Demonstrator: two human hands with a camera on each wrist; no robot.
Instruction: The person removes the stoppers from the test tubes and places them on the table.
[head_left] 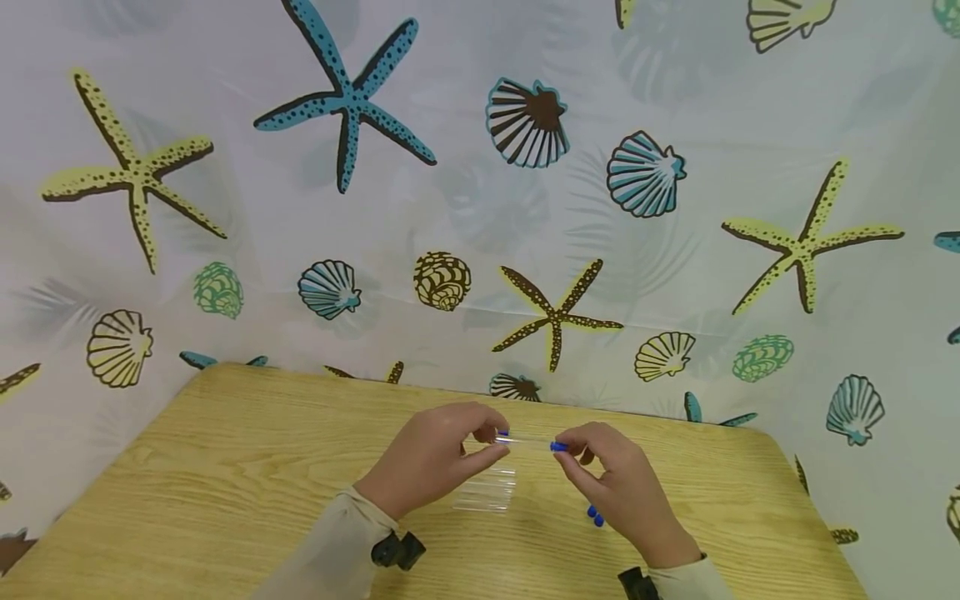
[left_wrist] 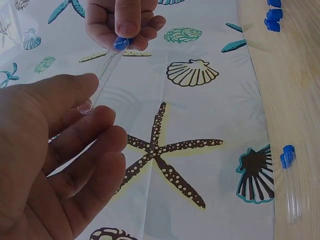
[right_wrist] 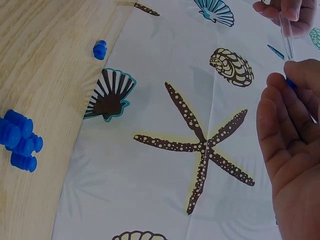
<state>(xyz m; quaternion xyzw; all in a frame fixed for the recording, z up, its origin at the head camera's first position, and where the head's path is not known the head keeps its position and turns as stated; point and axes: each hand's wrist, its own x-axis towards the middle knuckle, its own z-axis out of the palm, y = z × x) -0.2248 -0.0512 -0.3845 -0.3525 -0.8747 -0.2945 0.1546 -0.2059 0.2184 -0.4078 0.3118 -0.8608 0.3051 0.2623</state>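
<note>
A clear test tube (head_left: 531,440) is held level above the table between both hands. My left hand (head_left: 438,454) pinches its rounded end between thumb and index finger; the other fingers are loosely bent in the left wrist view. At the tube's opposite end sits a blue cap (head_left: 558,447), pinched by the thumb and fingers of my right hand (head_left: 622,487). From the left wrist, the cap (left_wrist: 121,43) appears at the tube's mouth. How deep it sits cannot be told. In the right wrist view the fingers mostly hide the cap.
Several uncapped clear tubes (head_left: 486,493) lie side by side on the wooden table (head_left: 300,467) below the left hand. Loose blue caps (right_wrist: 20,137) are clustered near the right hand. Tubes with blue caps (left_wrist: 292,195) lie farther back. A patterned cloth (head_left: 465,200) hangs behind.
</note>
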